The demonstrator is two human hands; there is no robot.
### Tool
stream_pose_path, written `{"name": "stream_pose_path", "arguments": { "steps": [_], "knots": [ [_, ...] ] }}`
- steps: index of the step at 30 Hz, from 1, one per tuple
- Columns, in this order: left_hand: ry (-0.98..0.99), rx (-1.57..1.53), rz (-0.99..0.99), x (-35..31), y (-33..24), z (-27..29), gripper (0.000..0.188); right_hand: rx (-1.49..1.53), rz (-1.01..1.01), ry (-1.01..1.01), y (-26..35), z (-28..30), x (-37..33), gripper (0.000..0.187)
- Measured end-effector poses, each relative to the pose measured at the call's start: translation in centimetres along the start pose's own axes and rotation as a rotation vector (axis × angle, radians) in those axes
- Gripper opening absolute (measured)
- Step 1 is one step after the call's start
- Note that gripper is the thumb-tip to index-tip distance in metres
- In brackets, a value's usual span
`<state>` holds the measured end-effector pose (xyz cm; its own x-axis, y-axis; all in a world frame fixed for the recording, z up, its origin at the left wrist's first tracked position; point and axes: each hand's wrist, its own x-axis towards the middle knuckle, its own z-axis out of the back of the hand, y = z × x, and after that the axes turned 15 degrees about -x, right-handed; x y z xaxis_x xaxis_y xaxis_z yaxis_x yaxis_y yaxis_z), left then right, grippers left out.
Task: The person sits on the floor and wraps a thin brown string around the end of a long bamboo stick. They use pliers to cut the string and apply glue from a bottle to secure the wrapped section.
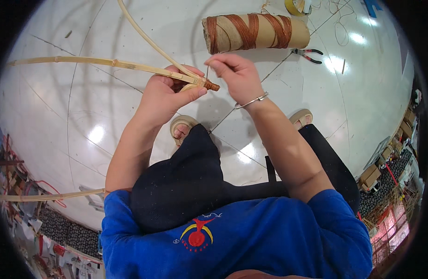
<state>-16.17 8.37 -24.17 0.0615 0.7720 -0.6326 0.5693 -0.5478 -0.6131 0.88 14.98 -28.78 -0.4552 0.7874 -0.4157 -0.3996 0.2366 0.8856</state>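
My left hand [170, 93] is closed round the joined ends of several pale bamboo strips [130, 65]. Past my fingers, the tip of the bundle is bound with brown cord [211, 84] in tight turns. From this binding a short taut length of cord runs up to my right hand [235, 74], whose thumb and forefinger pinch it. One strip curves away to the top, and another reaches out to the far left.
Beyond my hands lies a thick tan roll [265, 32] with brown cord wound round it. Pliers [309, 55] with red and black handles rest beside it on the pale tiled floor [107, 107]. A yellow tape roll [295, 7] is at the top. Another bamboo strip [51, 196] passes by my left elbow.
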Motion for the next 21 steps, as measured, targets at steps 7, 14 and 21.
{"name": "stream_pose_path", "arguments": {
  "steps": [7,14,21],
  "knots": [
    [0.117,-0.032,-0.157,0.6,0.9,1.1,0.02,0.034,-0.368,0.145,-2.2,-5.1,-4.5,0.014],
    [0.104,-0.028,-0.025,0.3,-0.1,1.4,0.022,-0.695,0.435,0.05,5.3,-0.9,-7.0,0.007],
    [0.106,-0.043,-0.009,-0.3,0.0,1.2,0.023,-0.725,0.375,0.043,6.0,2.6,-1.2,0.012]
  ]
}}
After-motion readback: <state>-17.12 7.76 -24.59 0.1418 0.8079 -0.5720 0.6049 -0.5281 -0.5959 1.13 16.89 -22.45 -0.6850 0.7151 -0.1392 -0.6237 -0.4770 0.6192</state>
